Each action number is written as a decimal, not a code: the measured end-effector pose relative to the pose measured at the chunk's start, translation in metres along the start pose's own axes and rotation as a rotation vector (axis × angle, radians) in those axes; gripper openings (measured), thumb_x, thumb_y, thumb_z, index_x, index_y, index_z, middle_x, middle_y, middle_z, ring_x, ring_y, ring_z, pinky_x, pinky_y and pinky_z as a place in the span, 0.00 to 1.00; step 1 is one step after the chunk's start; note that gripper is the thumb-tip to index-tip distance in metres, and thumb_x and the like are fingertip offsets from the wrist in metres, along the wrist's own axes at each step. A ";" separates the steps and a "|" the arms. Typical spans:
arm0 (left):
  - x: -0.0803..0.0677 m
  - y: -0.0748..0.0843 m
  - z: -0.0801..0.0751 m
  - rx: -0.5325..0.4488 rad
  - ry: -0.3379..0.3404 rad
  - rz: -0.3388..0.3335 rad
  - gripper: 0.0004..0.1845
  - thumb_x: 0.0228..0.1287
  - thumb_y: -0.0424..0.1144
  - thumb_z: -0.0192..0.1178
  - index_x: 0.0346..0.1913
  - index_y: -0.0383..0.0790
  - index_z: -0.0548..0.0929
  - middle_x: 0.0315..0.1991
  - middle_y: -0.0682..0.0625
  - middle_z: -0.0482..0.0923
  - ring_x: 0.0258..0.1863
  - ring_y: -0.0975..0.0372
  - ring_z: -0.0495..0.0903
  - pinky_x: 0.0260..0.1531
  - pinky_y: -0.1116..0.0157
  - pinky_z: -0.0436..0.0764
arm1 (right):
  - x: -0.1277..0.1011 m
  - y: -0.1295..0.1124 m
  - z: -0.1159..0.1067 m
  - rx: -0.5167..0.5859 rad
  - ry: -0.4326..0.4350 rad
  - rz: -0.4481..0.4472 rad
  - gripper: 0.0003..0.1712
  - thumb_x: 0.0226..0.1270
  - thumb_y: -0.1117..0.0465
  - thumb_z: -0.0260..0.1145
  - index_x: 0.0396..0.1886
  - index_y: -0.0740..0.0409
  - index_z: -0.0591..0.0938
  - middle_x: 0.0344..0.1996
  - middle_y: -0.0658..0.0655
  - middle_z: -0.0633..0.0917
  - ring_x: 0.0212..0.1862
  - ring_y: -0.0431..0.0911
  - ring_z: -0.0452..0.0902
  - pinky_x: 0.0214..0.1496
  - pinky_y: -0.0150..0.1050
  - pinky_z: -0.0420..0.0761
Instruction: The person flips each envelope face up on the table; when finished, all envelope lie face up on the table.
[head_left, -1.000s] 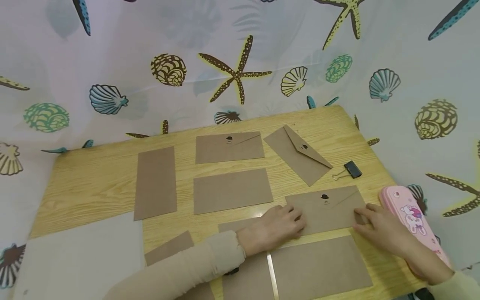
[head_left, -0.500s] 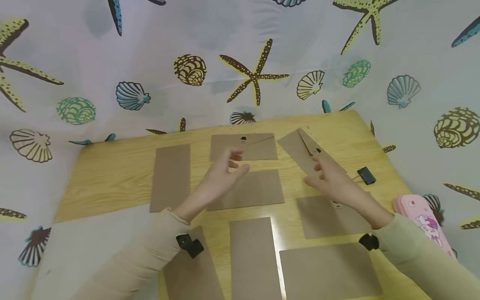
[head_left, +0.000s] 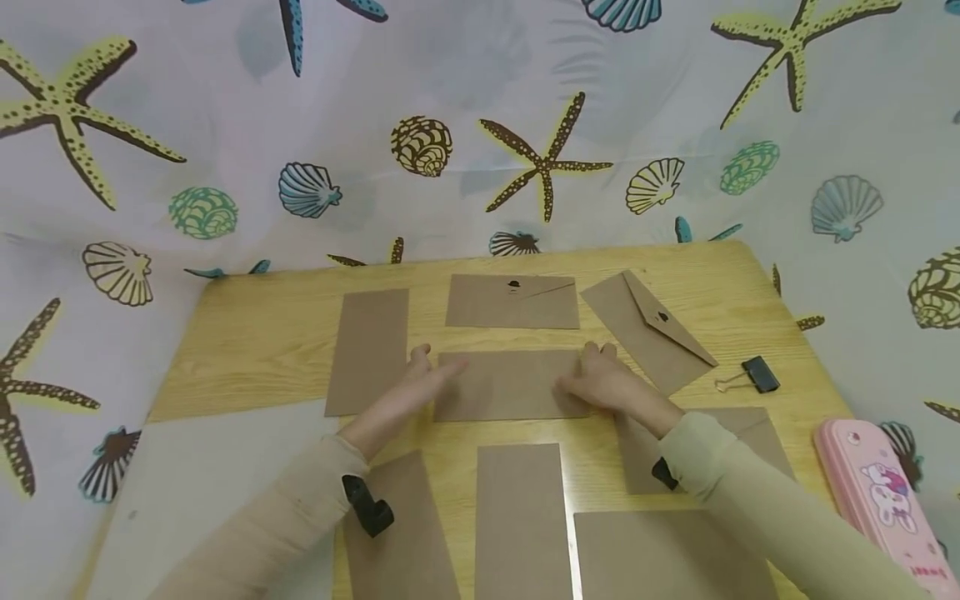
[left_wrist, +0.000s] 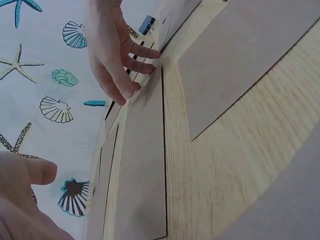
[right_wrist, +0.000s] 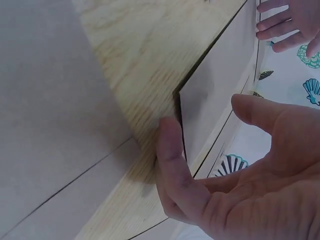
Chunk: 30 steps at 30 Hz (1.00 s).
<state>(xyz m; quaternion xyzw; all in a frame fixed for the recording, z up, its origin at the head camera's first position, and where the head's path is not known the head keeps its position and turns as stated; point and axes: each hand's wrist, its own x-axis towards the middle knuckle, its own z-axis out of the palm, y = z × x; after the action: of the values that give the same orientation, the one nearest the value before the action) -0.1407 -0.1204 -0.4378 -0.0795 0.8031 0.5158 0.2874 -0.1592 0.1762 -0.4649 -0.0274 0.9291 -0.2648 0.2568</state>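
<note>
Brown rectangular paper envelope (head_left: pixel 510 387) on yellow wood-grain table (head_left: pixel 255 346), left hand (head_left: pixel 407 392) released near left end, right hand (head_left: pixel 606 383) relaxed at right end, both now lowered.

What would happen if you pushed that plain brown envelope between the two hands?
The envelope would probably slide rather than roll, since it lies flat on the smooth-looking table. It looks thin and papery, so it's likely light and might bend if lifted by one edge.
</note>
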 end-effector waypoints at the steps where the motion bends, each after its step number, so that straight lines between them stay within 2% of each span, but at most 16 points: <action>1: 0.000 0.000 0.001 -0.005 -0.004 -0.006 0.54 0.79 0.59 0.52 0.84 0.34 0.29 0.85 0.28 0.29 0.85 0.36 0.33 0.83 0.35 0.41 | 0.005 0.002 0.002 0.000 0.005 -0.004 0.36 0.74 0.45 0.65 0.57 0.78 0.76 0.68 0.83 0.65 0.37 0.53 0.79 0.42 0.47 0.84; 3: 0.000 0.001 0.003 -0.023 -0.008 -0.008 0.53 0.79 0.58 0.52 0.83 0.33 0.29 0.85 0.28 0.29 0.85 0.35 0.31 0.82 0.34 0.39 | 0.012 0.003 0.005 0.008 0.008 -0.003 0.28 0.72 0.46 0.67 0.37 0.71 0.82 0.68 0.85 0.63 0.24 0.48 0.75 0.28 0.41 0.80; 5: 0.000 0.002 0.007 -0.048 -0.013 -0.014 0.52 0.79 0.56 0.52 0.84 0.34 0.30 0.85 0.30 0.28 0.85 0.36 0.31 0.82 0.34 0.38 | 0.017 0.003 0.008 0.014 0.015 -0.004 0.26 0.70 0.46 0.69 0.21 0.61 0.79 0.67 0.84 0.64 0.17 0.45 0.71 0.19 0.39 0.75; 6: 0.001 0.002 0.008 -0.067 -0.015 -0.018 0.52 0.79 0.55 0.52 0.84 0.33 0.31 0.85 0.31 0.28 0.85 0.36 0.31 0.82 0.34 0.38 | 0.017 0.002 0.009 0.017 0.018 -0.001 0.26 0.70 0.47 0.69 0.17 0.59 0.77 0.66 0.84 0.64 0.16 0.44 0.71 0.19 0.38 0.74; 10: 0.006 0.004 0.012 -0.183 0.012 -0.043 0.50 0.77 0.51 0.54 0.84 0.34 0.34 0.86 0.33 0.31 0.86 0.39 0.35 0.84 0.39 0.40 | 0.002 -0.012 0.003 0.046 0.026 0.029 0.23 0.71 0.48 0.69 0.28 0.64 0.79 0.65 0.81 0.65 0.22 0.47 0.74 0.24 0.38 0.77; 12: 0.010 0.004 0.012 -0.253 0.047 -0.055 0.50 0.76 0.50 0.55 0.84 0.35 0.36 0.86 0.34 0.33 0.86 0.41 0.38 0.84 0.41 0.44 | -0.003 -0.014 0.000 0.074 0.032 0.041 0.23 0.72 0.48 0.69 0.39 0.68 0.80 0.64 0.80 0.66 0.25 0.48 0.75 0.26 0.37 0.79; 15: 0.015 0.001 0.009 -0.345 0.087 -0.059 0.48 0.76 0.47 0.54 0.85 0.34 0.38 0.86 0.36 0.36 0.84 0.44 0.44 0.82 0.46 0.54 | -0.005 -0.012 -0.001 0.128 0.036 0.054 0.28 0.73 0.49 0.68 0.53 0.71 0.76 0.62 0.77 0.67 0.28 0.47 0.74 0.28 0.36 0.80; 18: 0.018 -0.003 0.007 -0.383 0.103 -0.067 0.46 0.76 0.46 0.52 0.85 0.33 0.39 0.86 0.38 0.39 0.79 0.48 0.51 0.74 0.54 0.63 | -0.005 -0.008 -0.001 0.179 0.049 0.039 0.31 0.72 0.50 0.67 0.59 0.73 0.72 0.55 0.73 0.72 0.29 0.46 0.72 0.27 0.35 0.79; 22: 0.022 -0.007 0.006 -0.390 0.121 -0.070 0.45 0.76 0.44 0.53 0.84 0.31 0.42 0.84 0.39 0.46 0.65 0.54 0.58 0.56 0.64 0.66 | -0.002 0.001 0.000 0.256 0.078 0.000 0.37 0.73 0.54 0.66 0.68 0.78 0.67 0.42 0.64 0.76 0.29 0.44 0.69 0.28 0.34 0.73; 25: 0.025 -0.008 0.004 -0.411 0.126 -0.054 0.43 0.76 0.42 0.53 0.84 0.30 0.45 0.74 0.44 0.58 0.52 0.58 0.62 0.47 0.68 0.66 | 0.000 0.007 0.001 0.311 0.100 -0.004 0.39 0.75 0.58 0.64 0.75 0.77 0.62 0.42 0.60 0.77 0.34 0.44 0.70 0.33 0.33 0.71; 28: 0.028 -0.008 0.003 -0.442 0.130 -0.033 0.39 0.77 0.39 0.52 0.84 0.29 0.50 0.54 0.50 0.66 0.41 0.63 0.64 0.40 0.71 0.68 | 0.001 0.011 0.001 0.335 0.126 -0.020 0.32 0.76 0.62 0.61 0.73 0.76 0.67 0.42 0.60 0.80 0.34 0.43 0.71 0.34 0.33 0.72; 30: 0.028 -0.007 0.001 -0.445 0.142 -0.010 0.35 0.78 0.37 0.51 0.82 0.29 0.55 0.43 0.54 0.67 0.36 0.65 0.64 0.37 0.73 0.69 | 0.000 0.011 -0.001 0.337 0.132 -0.036 0.29 0.76 0.63 0.60 0.71 0.75 0.70 0.37 0.60 0.82 0.29 0.42 0.73 0.32 0.33 0.73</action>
<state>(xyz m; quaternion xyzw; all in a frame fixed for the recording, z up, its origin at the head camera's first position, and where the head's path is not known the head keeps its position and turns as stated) -0.1604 -0.1178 -0.4589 -0.1810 0.6875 0.6718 0.2079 -0.1586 0.1863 -0.4698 0.0168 0.8857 -0.4224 0.1917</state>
